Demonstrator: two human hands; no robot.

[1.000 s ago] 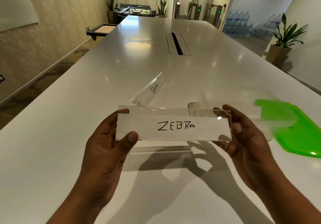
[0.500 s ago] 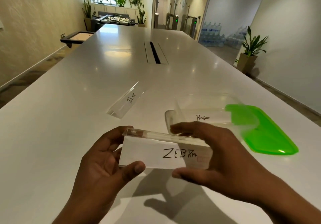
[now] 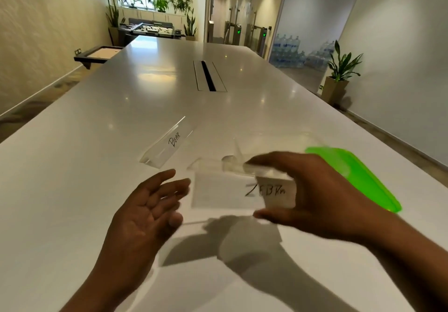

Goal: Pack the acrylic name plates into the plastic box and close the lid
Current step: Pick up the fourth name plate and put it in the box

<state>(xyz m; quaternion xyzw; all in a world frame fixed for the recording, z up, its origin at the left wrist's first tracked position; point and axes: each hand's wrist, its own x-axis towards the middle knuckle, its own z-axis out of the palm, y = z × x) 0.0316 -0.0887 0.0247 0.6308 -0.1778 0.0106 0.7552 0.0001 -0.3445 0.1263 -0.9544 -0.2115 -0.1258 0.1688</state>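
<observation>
1. Two bare hands are up over the white table point(image 3: 72, 190), on the near side of the clear plastic box point(image 3: 291, 142).
2. Left hand point(image 3: 148, 212): near and left of the box, palm up, fingers spread and relaxed. It holds nothing and is just clear of the plate's left end.
3. Right hand point(image 3: 308, 190): directly in front of the box, fingers curled over the top edge of the ZEBRA name plate point(image 3: 225, 193), thumb under its bottom edge. Firm pinch at the plate's right end.
4. ZEBRA name plate: in the air, not touching the table, on the near side of the box and overlapping its front-left corner in view. Lettering faces the camera. Motion blur smears it, and its shadow falls on the table below.
5. Box: sits on the table, open at the top, walls transparent and hard to trace. Contents cannot be made out.
6. Green lid point(image 3: 358, 176): flat on the table to the right of the box, its left edge close against the box; contact unclear.
7. BEAR name plate point(image 3: 167, 144): on the table left of the box, angled, apart from it.
8. Cable slot point(image 3: 209, 75): set in the tabletop well beyond the box.
9. Far beyond the box: a foosball table point(image 3: 151, 28) under a window, stacked water bottles point(image 3: 288, 50), and a potted plant point(image 3: 339, 74) off to the right.
</observation>
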